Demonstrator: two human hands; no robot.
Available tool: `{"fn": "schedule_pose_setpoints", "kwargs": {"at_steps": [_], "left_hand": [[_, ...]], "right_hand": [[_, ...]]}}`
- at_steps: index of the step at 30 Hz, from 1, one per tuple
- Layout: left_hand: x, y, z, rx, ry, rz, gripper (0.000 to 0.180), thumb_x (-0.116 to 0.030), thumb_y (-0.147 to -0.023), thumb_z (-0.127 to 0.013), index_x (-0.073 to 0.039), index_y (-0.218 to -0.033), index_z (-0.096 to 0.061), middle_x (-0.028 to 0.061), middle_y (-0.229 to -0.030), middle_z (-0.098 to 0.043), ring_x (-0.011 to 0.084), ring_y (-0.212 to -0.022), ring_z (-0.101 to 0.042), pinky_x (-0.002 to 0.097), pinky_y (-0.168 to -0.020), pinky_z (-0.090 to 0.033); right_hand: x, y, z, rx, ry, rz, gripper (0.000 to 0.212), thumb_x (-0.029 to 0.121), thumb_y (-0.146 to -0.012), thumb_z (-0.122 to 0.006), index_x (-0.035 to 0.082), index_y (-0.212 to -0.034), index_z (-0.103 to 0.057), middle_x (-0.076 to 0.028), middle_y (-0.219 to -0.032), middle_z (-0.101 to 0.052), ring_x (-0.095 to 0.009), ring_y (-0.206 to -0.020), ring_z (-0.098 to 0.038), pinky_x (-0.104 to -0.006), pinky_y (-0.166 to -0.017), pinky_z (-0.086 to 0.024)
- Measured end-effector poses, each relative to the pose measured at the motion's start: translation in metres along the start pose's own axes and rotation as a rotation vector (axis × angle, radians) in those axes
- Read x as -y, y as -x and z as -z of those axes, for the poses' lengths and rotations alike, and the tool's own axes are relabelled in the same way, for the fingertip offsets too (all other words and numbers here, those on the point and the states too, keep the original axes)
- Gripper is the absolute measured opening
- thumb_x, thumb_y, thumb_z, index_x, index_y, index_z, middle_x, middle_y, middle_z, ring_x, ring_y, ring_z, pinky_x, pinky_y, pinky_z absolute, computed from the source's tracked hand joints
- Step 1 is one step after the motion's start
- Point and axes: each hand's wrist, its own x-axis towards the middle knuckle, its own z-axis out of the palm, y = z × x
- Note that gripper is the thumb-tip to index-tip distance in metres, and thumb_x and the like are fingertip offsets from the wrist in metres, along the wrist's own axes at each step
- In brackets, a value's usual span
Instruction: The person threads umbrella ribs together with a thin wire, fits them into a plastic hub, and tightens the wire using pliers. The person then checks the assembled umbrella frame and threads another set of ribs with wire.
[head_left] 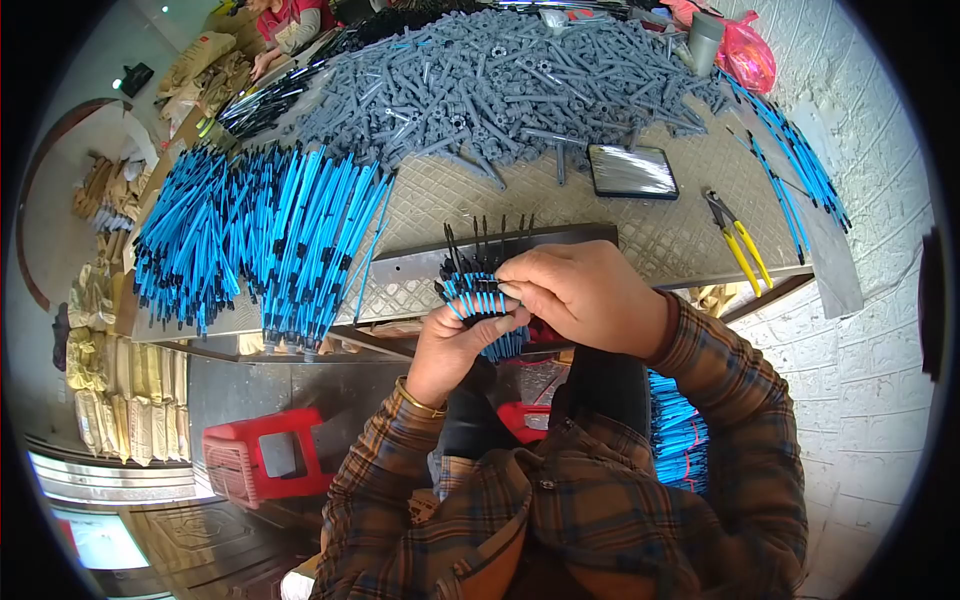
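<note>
My left hand (450,350) is closed round a bundle of thin blue sticks with black ends (474,300), held over the table's near edge. The stick tops lie against its fingers, and more blue shafts show below the hand. From the right, my right hand (590,295) is closed in a pinch at the bundle's right side, with thumb and forefinger together. What lies between those fingertips is hidden. Just behind the bundle is a dark metal bar (575,236), with several thin black tips standing up along it.
A large heap of grey plastic tubes (480,90) covers the table's far part. Piles of blue sticks (310,240) lie left. A black-rimmed tray of pale pins (633,171) and yellow-handled pliers (738,240) lie right. A red stool (265,455) stands below. Another person (290,25) sits far left.
</note>
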Motion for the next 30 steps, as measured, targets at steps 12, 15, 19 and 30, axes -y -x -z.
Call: {"fn": "schedule_pose_setpoints", "kwargs": {"at_steps": [12,15,19,30], "left_hand": [[0.004,0.0,0.001,0.013,-0.073,-0.016,0.016,0.003,-0.084,-0.058,-0.003,-0.098,-0.063,0.0038,-0.096,-0.064,0.0105,-0.09,-0.058,0.0254,-0.081,-0.047],[0.004,0.001,0.002,0.022,-0.134,-0.026,0.017,0.002,-0.084,-0.059,-0.004,-0.099,-0.064,0.001,-0.095,-0.064,0.0083,-0.088,-0.057,0.0239,-0.078,-0.047],[0.003,0.003,0.004,0.029,-0.138,0.005,0.017,0.001,-0.084,-0.06,-0.005,-0.099,-0.064,-0.0016,-0.095,-0.064,0.0065,-0.087,-0.056,0.023,-0.077,-0.046],[0.01,0.004,0.014,0.071,-0.271,-0.013,0.019,0.001,-0.083,-0.061,-0.007,-0.1,-0.064,-0.0029,-0.094,-0.063,0.0067,-0.09,-0.055,0.0255,-0.08,-0.045]], "right_hand": [[0.006,-0.007,0.008,0.06,0.019,0.079,0.026,0.008,-0.079,-0.059,0.011,-0.105,-0.06,-0.009,-0.072,-0.058,-0.029,-0.063,-0.059,-0.0359,-0.054,-0.046],[0.007,-0.008,0.008,0.092,0.053,0.078,0.026,0.009,-0.078,-0.06,0.011,-0.104,-0.061,-0.008,-0.072,-0.058,-0.028,-0.062,-0.058,-0.0362,-0.053,-0.046],[0.005,-0.006,-0.001,0.008,0.016,0.105,0.023,0.01,-0.077,-0.061,0.011,-0.1,-0.061,-0.007,-0.07,-0.058,-0.027,-0.062,-0.058,-0.0357,-0.052,-0.046],[0.014,-0.011,0.003,0.039,0.18,0.189,0.012,0.015,-0.076,-0.063,0.012,-0.087,-0.06,-0.004,-0.068,-0.049,-0.023,-0.058,-0.056,-0.0337,-0.048,-0.044]]}}
